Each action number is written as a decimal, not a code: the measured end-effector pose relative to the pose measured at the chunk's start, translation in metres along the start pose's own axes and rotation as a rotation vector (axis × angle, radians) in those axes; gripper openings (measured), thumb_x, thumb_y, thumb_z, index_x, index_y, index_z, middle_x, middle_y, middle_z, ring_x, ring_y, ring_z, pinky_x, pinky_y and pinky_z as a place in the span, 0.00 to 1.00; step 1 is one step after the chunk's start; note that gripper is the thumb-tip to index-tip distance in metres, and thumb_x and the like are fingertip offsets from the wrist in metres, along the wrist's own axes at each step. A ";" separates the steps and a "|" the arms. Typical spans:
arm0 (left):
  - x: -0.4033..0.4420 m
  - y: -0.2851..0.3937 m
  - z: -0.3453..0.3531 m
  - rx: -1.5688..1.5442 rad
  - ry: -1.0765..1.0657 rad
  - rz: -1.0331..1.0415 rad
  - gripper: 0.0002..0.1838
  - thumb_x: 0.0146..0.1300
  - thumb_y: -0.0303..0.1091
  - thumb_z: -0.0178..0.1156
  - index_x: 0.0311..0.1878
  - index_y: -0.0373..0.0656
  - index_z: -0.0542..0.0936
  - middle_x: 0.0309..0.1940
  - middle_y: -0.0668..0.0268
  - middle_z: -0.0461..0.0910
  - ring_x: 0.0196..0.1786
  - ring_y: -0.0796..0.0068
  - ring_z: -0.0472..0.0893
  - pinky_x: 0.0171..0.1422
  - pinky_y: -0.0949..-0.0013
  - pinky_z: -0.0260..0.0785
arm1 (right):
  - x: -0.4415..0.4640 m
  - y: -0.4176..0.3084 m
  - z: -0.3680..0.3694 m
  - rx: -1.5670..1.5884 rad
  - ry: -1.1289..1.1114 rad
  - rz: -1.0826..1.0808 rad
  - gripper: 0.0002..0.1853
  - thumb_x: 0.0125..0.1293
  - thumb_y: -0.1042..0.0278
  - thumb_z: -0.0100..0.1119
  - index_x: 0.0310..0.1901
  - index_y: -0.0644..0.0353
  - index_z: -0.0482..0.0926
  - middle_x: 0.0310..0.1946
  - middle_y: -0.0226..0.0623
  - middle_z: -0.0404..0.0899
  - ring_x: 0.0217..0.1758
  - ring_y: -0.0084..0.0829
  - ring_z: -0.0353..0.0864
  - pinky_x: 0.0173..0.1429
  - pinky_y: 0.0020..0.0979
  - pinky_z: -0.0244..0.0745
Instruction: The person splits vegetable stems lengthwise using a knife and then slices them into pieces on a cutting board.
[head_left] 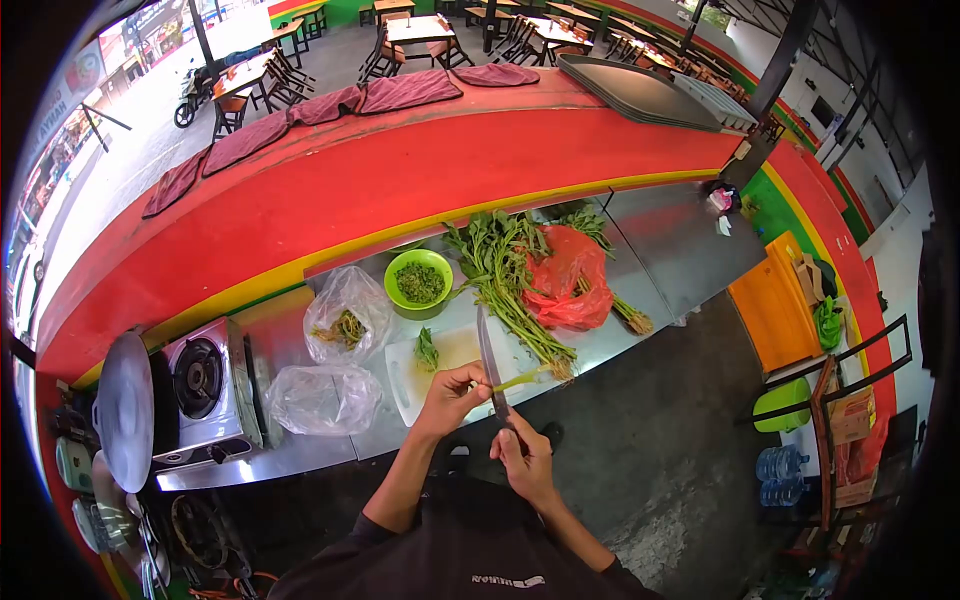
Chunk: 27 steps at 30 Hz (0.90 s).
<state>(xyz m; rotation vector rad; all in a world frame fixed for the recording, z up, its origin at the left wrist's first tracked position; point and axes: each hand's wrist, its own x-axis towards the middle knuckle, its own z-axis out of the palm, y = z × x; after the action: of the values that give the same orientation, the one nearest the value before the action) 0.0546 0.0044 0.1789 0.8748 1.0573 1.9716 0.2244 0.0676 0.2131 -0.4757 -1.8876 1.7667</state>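
Observation:
My right hand (pixel 525 462) is wrapped round the handle of a long knife (pixel 489 350), whose blade points away from me. Close beside the blade, my left hand (pixel 455 400) is closed, its fingertips pinching a pale green vegetable stalk (pixel 522 379). The stalk crosses at the knife and runs out to the right. Under and beyond my hands is a white cutting board (pixel 408 385) with a small leafy sprig (pixel 426 350) on it. A large bunch of leafy greens (pixel 505 290), with roots at its near end, lies just past the knife.
A lime green bowl (pixel 420 308) holds chopped greens. Clear plastic bags (pixel 322 400) lie to its left, near a gas stove (pixel 205 385) and a big metal lid (pixel 126 412). A red plastic bag (pixel 568 280) covers more stalks. A red wall (pixel 420 150) borders the steel counter (pixel 665 235).

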 end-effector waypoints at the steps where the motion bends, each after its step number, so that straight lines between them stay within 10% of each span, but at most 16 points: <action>1: 0.001 0.000 0.001 -0.024 0.007 0.010 0.06 0.68 0.31 0.65 0.38 0.39 0.81 0.37 0.71 0.79 0.42 0.81 0.73 0.51 0.72 0.66 | -0.001 -0.003 -0.001 0.002 -0.006 0.023 0.21 0.76 0.69 0.52 0.67 0.66 0.72 0.22 0.31 0.77 0.24 0.15 0.71 0.29 0.20 0.67; 27: 0.005 -0.017 0.027 -0.007 -0.072 -0.037 0.08 0.66 0.34 0.68 0.35 0.40 0.81 0.36 0.70 0.78 0.39 0.80 0.73 0.46 0.72 0.66 | -0.016 -0.004 -0.025 0.042 0.097 0.033 0.21 0.74 0.73 0.53 0.67 0.66 0.72 0.22 0.29 0.76 0.26 0.16 0.74 0.32 0.20 0.70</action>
<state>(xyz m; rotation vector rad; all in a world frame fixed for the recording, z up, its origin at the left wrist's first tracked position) 0.0783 0.0254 0.1770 0.9091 1.0181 1.8981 0.2520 0.0782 0.2152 -0.5702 -1.7824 1.7677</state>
